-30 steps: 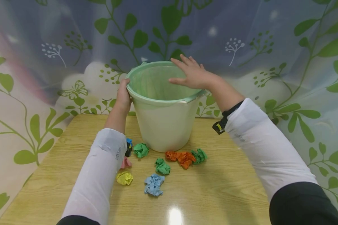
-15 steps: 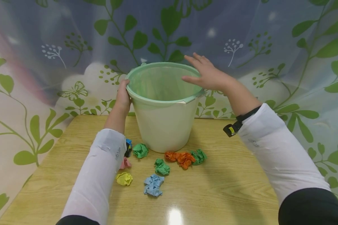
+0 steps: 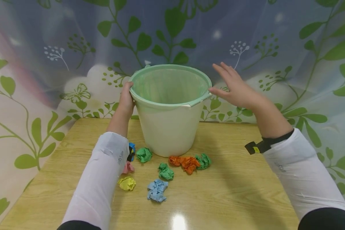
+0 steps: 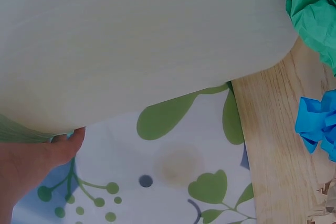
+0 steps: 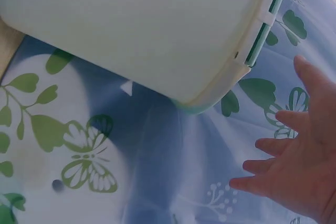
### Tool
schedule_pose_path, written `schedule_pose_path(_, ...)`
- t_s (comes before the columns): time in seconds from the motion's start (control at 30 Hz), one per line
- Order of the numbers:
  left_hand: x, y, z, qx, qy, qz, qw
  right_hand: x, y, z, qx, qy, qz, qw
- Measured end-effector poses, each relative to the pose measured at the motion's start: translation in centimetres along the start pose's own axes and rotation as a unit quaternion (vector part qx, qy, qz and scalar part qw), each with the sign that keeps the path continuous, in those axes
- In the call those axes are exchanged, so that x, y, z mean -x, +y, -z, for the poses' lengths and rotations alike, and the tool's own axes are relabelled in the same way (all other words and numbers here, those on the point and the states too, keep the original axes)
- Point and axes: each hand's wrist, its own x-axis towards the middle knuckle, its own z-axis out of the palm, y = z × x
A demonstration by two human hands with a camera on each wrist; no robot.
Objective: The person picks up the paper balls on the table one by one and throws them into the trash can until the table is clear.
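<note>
Our left hand (image 3: 126, 99) grips the bucket (image 3: 168, 129) at the left of its rim (image 3: 158, 103); our right hand (image 3: 235, 88), fingers spread wide, holds nothing just beside the right. To steady the bucket well, we'd judge our left grip should be firm but not pulling, lest the base slide into the paper balls (image 3: 165, 171) near it. The bucket stands roughly upright toward the table's (image 3: 201, 204) far edge, off-white outside, pale green around the rim.
</note>
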Motion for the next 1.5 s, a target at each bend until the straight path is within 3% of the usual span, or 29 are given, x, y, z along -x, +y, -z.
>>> schedule_pose_path(0.53,0.0,-0.2,0.0,-0.008,-0.006,-0.008,0.9999,5.3,2.3,-5.5,-0.002,0.069,0.031,0.997)
schedule_pose_path(0.83,-0.1,-0.5,0.1,-0.008,-0.004,-0.018,0.9998,6.8,3.9,-10.2,0.001,0.001,0.002,1.000)
schedule_pose_path(1.27,-0.1,-0.2,0.1,0.000,-0.001,-0.018,0.9998,7.7,5.7,-17.6,-0.010,-0.108,0.074,0.991)
schedule_pose_path(1.5,0.0,-0.1,0.0,0.004,0.008,-0.008,0.9999,7.7,7.0,-19.9,-0.016,-0.165,0.074,0.983)
